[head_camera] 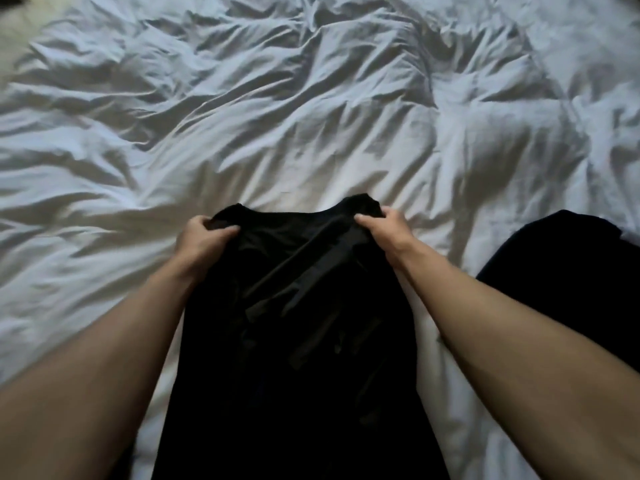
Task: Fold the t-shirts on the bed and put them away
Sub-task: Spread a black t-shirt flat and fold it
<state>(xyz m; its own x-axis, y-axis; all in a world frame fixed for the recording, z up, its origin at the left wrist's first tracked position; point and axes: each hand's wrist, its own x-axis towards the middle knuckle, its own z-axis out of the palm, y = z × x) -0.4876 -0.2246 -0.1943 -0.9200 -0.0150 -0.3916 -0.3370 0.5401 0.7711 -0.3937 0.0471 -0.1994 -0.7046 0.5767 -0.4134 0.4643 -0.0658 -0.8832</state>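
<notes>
- While both hands grip the top edge, black t-shirt [298, 327] held out over the bed [311, 98], near edge, centre of view.
- Left hand [201, 242]: fingers and thumb curled round a bunch of cloth at the left shoulder of the t-shirt. Grasping.
- Right hand [384, 230]: thumb and fingers pinched on the right shoulder of the t-shirt. Grasping.
- Neckline visible as a shallow dip between the two grips, pointing away toward the far side of the bed.
- Long axis of the t-shirt: runs from neckline straight back toward the body; hem out of view below the frame. Sleeves not distinguishable, cloth too dark.
- Step in hand, judged: spreading or laying out the t-shirt before the first fold. No fold yet apparent.
- Next move likely calls for: lowering the cloth flat onto the bed, keeping shoulders level and taut so the body lies without creases, then releasing to fold sides in.
- Second dark garment [568, 271] lying on the bed just right of the t-shirt, apart from it; whether folded cannot be told.
</notes>
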